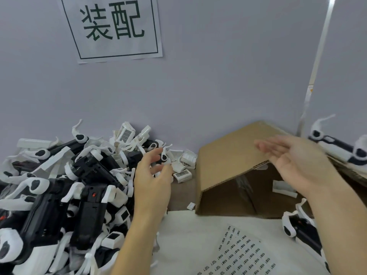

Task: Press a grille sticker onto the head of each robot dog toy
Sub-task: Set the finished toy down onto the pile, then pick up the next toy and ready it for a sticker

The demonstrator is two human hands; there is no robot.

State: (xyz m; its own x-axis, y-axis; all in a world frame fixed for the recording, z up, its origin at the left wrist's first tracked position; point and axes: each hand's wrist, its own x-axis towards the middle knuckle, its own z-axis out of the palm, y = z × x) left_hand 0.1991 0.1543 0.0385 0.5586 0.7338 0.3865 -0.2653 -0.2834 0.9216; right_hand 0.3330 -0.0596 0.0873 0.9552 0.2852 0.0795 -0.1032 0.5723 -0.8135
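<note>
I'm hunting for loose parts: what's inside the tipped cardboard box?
Inside the cardboard box, a white plastic piece lies near the right hand. The top flap and that arm hide the rest.

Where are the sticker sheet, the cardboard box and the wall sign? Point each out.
sticker sheet (241, 255), head view, middle of the printed rows.
cardboard box (228, 155), head view, bare top flap.
wall sign (113, 26), head view, between the two printed characters.
</note>
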